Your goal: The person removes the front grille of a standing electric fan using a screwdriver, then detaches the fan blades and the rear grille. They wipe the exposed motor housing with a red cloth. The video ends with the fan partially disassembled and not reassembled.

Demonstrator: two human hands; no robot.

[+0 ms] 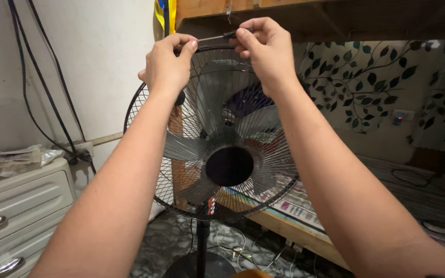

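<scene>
A standing fan with a black wire grille and grey blades faces me on a black pole. My left hand pinches the top rim of the grille, fingers closed on it. My right hand holds a small screwdriver with a dark handle, its thin shaft pointing left toward my left fingertips at the top of the grille. Both forearms reach up from the bottom of the view.
A white plastic drawer unit stands at the lower left with bags on top. Black cables hang down the white wall. A wooden shelf sits overhead. A low wooden platform with a mat lies at the right, by a leaf-patterned wall.
</scene>
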